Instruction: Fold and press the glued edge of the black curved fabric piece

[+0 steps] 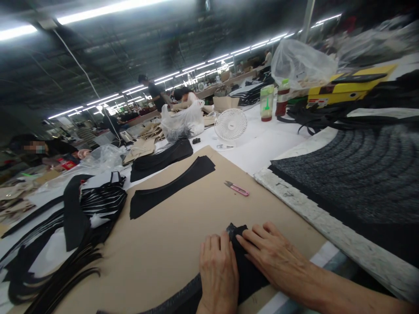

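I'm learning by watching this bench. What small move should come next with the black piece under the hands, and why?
Probably smooth the far end of the black piece with the right hand while the left hand steadies it. The right fingers touch that end, where layered edges look uneven, and the left hand rests across the piece.

Head view, tilted, forward-down, hands (216,264) near
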A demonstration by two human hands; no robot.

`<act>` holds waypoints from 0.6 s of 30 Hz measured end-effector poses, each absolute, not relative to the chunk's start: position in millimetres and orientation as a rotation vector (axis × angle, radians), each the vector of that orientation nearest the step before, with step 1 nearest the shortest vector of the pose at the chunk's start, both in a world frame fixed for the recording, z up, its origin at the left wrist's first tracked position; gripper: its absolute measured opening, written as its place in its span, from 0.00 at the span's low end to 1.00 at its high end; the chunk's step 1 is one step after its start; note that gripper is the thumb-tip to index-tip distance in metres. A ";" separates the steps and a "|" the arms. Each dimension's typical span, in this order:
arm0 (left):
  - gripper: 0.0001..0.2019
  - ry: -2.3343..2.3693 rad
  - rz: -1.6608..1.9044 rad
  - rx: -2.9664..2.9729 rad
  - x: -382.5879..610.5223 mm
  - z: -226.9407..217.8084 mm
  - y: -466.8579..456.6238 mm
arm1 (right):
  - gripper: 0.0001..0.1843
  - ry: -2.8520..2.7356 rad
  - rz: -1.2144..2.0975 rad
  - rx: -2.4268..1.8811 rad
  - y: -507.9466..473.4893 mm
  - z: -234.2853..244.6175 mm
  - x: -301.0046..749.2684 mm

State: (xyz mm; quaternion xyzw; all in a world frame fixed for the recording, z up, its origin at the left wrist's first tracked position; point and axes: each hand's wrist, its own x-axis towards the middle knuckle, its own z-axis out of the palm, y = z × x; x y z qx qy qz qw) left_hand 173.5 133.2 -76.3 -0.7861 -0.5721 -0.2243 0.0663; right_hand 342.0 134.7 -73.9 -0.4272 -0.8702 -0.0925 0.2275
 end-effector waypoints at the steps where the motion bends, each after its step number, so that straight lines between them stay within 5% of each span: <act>1: 0.10 -1.708 -0.688 -2.370 173.0 -76.0 133.1 | 0.13 -2.396 -0.263 -1.179 134.4 -74.8 342.1; 18: 0.14 -1.531 -0.697 -2.417 162.0 -84.9 127.8 | 0.15 -2.439 -0.293 -1.224 135.5 -72.6 343.4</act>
